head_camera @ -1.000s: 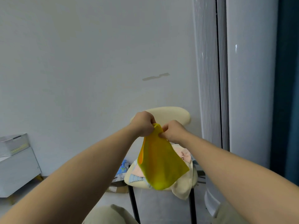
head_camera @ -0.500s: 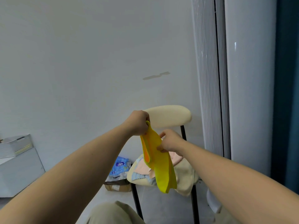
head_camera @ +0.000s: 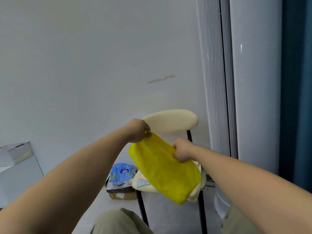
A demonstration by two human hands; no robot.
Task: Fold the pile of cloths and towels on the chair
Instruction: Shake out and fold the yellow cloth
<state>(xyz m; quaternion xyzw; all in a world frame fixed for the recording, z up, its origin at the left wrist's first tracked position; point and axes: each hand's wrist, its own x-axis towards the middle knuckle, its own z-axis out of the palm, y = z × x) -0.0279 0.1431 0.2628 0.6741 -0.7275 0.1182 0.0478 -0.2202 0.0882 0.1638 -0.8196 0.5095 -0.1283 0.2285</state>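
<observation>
Head view: a yellow cloth (head_camera: pixel 164 168) was pinched at its top corners by the left hand (head_camera: pixel 138 130) and right hand (head_camera: pixel 183 150), hanging below them over the chair (head_camera: pixel 170 121).

This looks like a plainly furnished room in a home. A bare white wall (head_camera: pixel 84 65) meets a pale floor (head_camera: pixel 168 215), and a tall white floor-standing air conditioner (head_camera: pixel 253 98) fills the corner beside a dark teal curtain (head_camera: pixel 297 81). A cream padded chair (head_camera: pixel 172 120) on thin black legs carries a pile of cloths (head_camera: pixel 143 181) – ordinary household laundry. On the floor beside it a blue tissue pack (head_camera: pixel 122 173) rests on a small cardboard box (head_camera: pixel 121 195). At the left stands a low white cabinet (head_camera: pixel 18 179).
</observation>
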